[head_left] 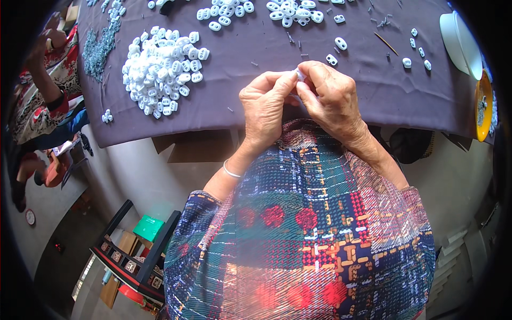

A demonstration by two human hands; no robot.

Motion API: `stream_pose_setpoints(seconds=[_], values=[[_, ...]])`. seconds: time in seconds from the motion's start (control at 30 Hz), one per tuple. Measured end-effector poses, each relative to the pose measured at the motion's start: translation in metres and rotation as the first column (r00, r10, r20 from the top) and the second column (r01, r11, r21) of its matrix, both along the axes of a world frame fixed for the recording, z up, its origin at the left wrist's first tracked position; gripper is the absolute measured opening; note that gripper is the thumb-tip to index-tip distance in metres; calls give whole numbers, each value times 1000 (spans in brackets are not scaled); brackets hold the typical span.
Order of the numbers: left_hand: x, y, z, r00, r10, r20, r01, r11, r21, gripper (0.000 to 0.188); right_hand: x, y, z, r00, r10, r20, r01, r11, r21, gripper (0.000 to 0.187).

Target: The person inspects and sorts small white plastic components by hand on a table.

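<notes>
My left hand (264, 109) and my right hand (332, 97) meet at the near edge of the table, fingertips pinched together. Between them shows a bit of a small white plastic piece (300, 76), mostly covered by the fingers. Just beyond lie two oval white pieces with two holes each, one nearer (332, 60) and one farther (341, 44). To the left of my hands rises a large heap of white two-holed plastic pieces (160, 72). Tiny dark metal pins or springs (290, 38) are scattered past my fingers.
Two smaller piles, a left one (224, 12) and a right one (294, 13), lie at the back. A thin yellowish stick (386, 44) rests on the dark tablecloth (224, 101). At right are a white tub (460, 45) and a yellow dish (484, 109). Another person (50, 90) sits at left.
</notes>
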State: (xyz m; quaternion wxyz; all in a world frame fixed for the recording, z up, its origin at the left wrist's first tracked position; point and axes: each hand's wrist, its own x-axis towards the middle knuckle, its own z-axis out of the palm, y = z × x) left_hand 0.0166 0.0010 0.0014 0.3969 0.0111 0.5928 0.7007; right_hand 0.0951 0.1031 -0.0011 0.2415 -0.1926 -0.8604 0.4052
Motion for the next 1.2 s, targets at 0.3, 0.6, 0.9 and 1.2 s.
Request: stream_pose_setpoints(seconds=[0.3, 0.6, 0.9, 1.2], values=[[5, 2, -2, 993, 116, -37, -114, 992, 49, 11, -5, -8, -6, 997, -31, -73, 39, 994, 107, 24], [-1, 2, -2, 992, 116, 54, -120, 990, 75, 12, -10, -2, -5, 999, -26, -38, 25, 999, -22, 27], [-3, 2, -2, 989, 122, 87, -128, 989, 70, 13, -8, 4, 2, 989, 35, 143, -49, 994, 95, 28], [0, 2, -2, 992, 124, 31, -126, 989, 79, 14, -8, -3, -2, 1000, -13, -7, 14, 997, 80, 23]])
